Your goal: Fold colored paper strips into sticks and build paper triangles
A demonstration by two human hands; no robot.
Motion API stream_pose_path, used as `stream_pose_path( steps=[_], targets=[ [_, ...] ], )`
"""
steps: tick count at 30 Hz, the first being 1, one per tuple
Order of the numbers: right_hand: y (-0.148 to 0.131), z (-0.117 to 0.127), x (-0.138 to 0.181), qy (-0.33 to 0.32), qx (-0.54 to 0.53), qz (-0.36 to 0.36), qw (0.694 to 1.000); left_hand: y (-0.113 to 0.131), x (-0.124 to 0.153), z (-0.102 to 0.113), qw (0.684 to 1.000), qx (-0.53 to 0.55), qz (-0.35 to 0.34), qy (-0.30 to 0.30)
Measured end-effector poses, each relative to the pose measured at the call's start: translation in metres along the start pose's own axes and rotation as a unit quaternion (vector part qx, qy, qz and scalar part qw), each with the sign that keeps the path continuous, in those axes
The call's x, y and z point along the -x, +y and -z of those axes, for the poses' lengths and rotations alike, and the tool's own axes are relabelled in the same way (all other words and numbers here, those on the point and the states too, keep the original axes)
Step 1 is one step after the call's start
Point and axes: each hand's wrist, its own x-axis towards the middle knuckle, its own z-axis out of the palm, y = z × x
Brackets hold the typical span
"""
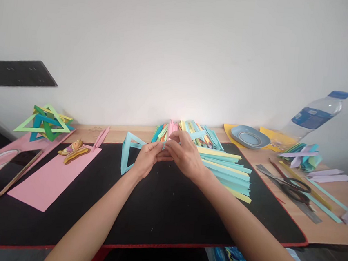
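Note:
My left hand [147, 156] and my right hand [181, 151] meet over the black mat [154, 210], fingers pinched together on a folded light-blue paper strip [136, 138]. Left of my left hand, the strip forms a triangular frame. A light-blue end [198, 134] sticks out beyond my right hand. My fingers hide the part between them. Behind and under my right forearm lie several folded blue and yellow paper strips [228, 167]. Farther back, against the wall, is a pile of many-coloured folded strips [189, 128].
At left are a green-and-blue paper star model [47, 124], a pink sheet [54, 176], a small figurine [74, 150] and a phone [6, 174]. Scissors [291, 187], a ruler [296, 199], a blue dish [250, 137] and a plastic bottle [317, 113] stand or lie at right.

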Motion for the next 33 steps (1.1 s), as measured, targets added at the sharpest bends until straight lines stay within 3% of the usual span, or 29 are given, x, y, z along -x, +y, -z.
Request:
stream_pose_path(
  steps=[7,21,33],
  targets=[
    [0.001,-0.011,0.012,-0.012,-0.048,0.004,0.999,-0.009,0.004,0.007,1.0,0.017,0.012,-0.009],
    [-0.005,-0.01,0.019,-0.061,-0.028,0.029,0.997,-0.011,0.006,0.005,0.998,-0.048,-0.01,0.026],
    [0.006,-0.008,0.018,-0.037,-0.139,-0.151,0.978,-0.008,0.006,0.005,0.997,-0.072,0.0,-0.037]
  ],
)
